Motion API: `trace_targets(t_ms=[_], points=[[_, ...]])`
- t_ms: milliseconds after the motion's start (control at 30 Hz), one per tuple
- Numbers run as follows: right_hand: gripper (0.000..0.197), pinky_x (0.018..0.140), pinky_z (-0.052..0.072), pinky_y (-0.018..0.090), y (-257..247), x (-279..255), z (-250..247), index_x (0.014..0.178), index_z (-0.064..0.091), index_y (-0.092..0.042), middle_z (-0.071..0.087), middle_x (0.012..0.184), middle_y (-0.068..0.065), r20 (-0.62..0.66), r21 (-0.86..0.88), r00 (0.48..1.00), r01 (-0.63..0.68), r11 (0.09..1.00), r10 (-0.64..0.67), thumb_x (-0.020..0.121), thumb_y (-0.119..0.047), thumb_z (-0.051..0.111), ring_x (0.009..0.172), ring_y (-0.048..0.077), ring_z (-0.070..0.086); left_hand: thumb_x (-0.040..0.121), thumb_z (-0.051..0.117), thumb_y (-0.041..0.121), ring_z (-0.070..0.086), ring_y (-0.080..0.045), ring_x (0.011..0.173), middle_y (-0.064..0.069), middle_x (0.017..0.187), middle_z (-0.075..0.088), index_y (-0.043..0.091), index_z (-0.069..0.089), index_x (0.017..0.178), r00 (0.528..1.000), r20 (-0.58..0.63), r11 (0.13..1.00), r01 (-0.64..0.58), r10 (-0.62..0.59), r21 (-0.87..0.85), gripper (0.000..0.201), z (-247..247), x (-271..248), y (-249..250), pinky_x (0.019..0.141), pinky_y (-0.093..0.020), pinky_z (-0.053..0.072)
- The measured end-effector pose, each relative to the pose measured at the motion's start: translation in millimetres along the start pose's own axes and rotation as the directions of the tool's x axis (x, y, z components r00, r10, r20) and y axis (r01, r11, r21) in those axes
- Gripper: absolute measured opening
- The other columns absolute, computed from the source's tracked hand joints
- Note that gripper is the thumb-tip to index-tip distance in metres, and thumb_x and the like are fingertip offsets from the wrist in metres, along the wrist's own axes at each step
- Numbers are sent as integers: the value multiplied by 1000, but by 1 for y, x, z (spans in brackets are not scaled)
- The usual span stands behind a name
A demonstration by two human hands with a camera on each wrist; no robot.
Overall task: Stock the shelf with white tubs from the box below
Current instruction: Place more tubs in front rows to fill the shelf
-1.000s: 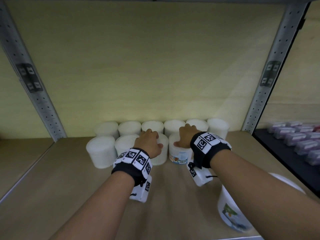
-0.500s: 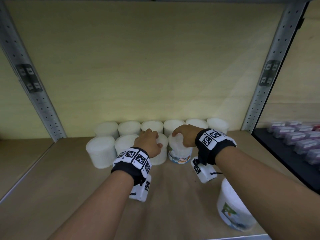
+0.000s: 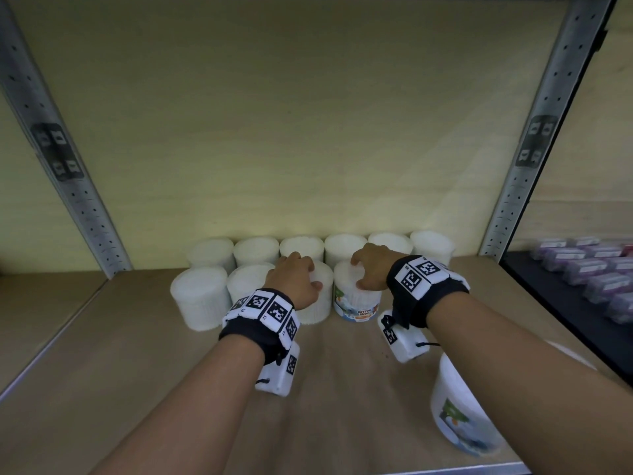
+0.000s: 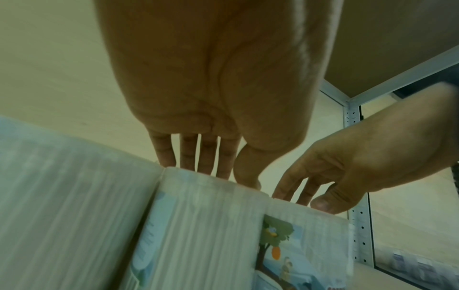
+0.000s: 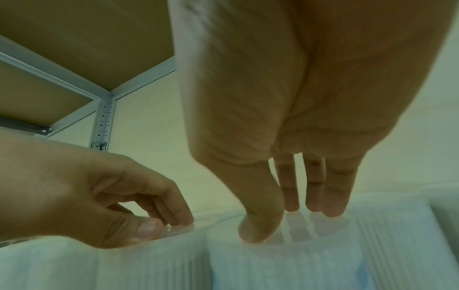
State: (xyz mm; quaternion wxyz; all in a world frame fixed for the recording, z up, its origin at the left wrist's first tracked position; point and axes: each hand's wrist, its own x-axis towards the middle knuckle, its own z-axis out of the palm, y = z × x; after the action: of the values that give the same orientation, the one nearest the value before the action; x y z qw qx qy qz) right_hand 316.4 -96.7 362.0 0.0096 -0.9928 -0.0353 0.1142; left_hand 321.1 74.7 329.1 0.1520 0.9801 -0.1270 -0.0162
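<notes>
Two rows of white tubs stand at the back of the wooden shelf [image 3: 137,354]. My left hand [image 3: 305,274] grips the lid of a front-row tub [image 3: 318,306] from above, fingers curled over its rim [image 5: 174,221]. Right beside it, my right hand [image 3: 363,274] grips the top of a tub with a colourful "cotton buds" label [image 3: 358,305], thumb and fingertips [image 5: 258,229] on the lid. The two tubs touch side by side [image 4: 265,225]. One more labelled white tub [image 3: 459,416] stands near the shelf's front edge under my right forearm.
Grey perforated uprights [image 3: 78,207] [image 3: 513,207] frame the bay. Bare shelf board lies left of the tubs and in front of them. In the neighbouring bay to the right, a dark shelf [image 3: 548,303] carries rows of small purple packs [image 3: 596,272].
My right hand has twisted on its tub with the wrist swinging right, so the label now faces front. The left hand has stayed on its tub.
</notes>
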Motion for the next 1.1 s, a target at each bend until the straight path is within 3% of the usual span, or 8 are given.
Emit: trace_targets(t_ms=[400,467,600,733,800,867,933,1100], points=[[54,103,45,40,0,0,4,135,48,-9,45,138,13,-48,-47,999,-1,999,-1,89,-33,62,124,32,49,92,56,33,40,-27,127,-8,135,44,15,48,132,998,58,1000,-10,11,-26,45,-6,-1,0,106,-42,37],[52,101,46,40,-1,0,5,133,50,-8,47,136,13,-54,-43,999,0,999,-3,88,-32,62,122,32,51,93,56,27,40,-27,129,-8,139,42,15,46,135,995,94,999,-25,29,-46,44,-10,-2,-1,109,-41,36],[49,100,48,39,-4,2,6,132,51,-6,53,133,14,-60,-46,998,-11,999,8,89,-27,62,119,31,55,93,49,4,39,-22,135,-5,147,39,15,43,138,981,170,990,-71,91,-119,47,-19,-7,-2,107,-28,34],[49,101,48,38,-5,4,6,132,51,-5,54,133,14,-52,-48,999,-13,999,10,90,-25,61,120,30,56,88,41,-10,40,-22,135,-4,149,38,18,43,138,970,208,987,-103,128,-126,58,-23,-10,-4,99,-25,38],[48,100,49,38,-4,4,6,131,52,-5,56,131,14,-53,-39,999,-11,999,9,89,-25,62,118,30,57,87,41,-11,38,-23,137,-3,150,36,19,46,136,973,179,982,-121,146,-143,58,-22,-9,-5,104,-27,36],[47,99,50,38,-3,4,6,129,54,-5,58,129,14,-52,-34,999,-10,999,8,88,-25,63,116,29,58,88,46,-4,37,-24,135,-4,146,38,18,50,133,986,53,980,-148,156,-133,50,-19,-8,-5,109,-35,35],[47,98,50,37,-2,4,5,128,55,-4,59,127,14,-49,-32,999,-8,999,7,88,-26,63,116,29,59,92,51,13,39,-26,130,-6,138,43,16,52,130,991,-91,988,-112,103,-107,38,-16,-6,-1,106,-41,38],[49,97,50,36,-2,5,4,129,54,-4,59,127,14,-58,-18,998,-5,1000,4,88,-27,64,115,29,59,92,51,44,38,-29,128,-12,134,43,9,50,129,998,-64,999,27,-25,38,51,0,-2,6,103,-43,40]])
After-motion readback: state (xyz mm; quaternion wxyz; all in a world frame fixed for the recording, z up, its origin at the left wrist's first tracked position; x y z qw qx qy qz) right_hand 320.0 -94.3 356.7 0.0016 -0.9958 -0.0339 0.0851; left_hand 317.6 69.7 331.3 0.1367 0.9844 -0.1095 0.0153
